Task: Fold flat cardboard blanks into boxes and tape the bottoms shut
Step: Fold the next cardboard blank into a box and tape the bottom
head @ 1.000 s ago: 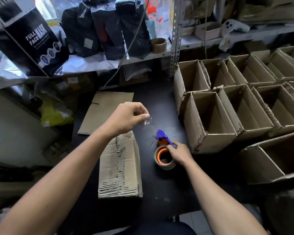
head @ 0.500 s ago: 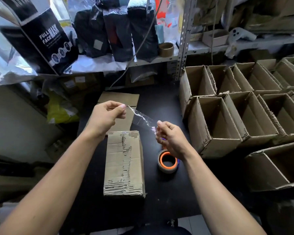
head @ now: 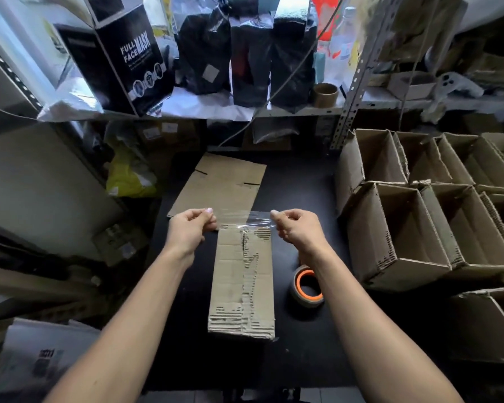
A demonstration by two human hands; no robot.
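- The folded box (head: pixel 242 282) lies bottom-up at the centre of the black table (head: pixel 300 181), its torn flaps closed, long axis running 12 to 6 o'clock.
- A strip of clear tape (head: pixel 245 218) is stretched taut just above the box's 12 o'clock end; whether it already touches the cardboard is hard to tell, the film being near invisible.
- The left hand (head: pixel 191 231) pinches the strip's end at 9 o'clock of that edge, the right hand (head: pixel 296 228) pinches the other end at 3 o'clock.
- The step in hand looks like taping the bottom; next the strip must be lowered level, centred over the flap seam, and pressed flat without wrinkling.
- The tape roll (head: pixel 307 286) rests at 3 o'clock of the box.
- A flat blank (head: pixel 221 184) waits at 12 o'clock; finished open boxes (head: pixel 396 228) crowd 2 to 3 o'clock.
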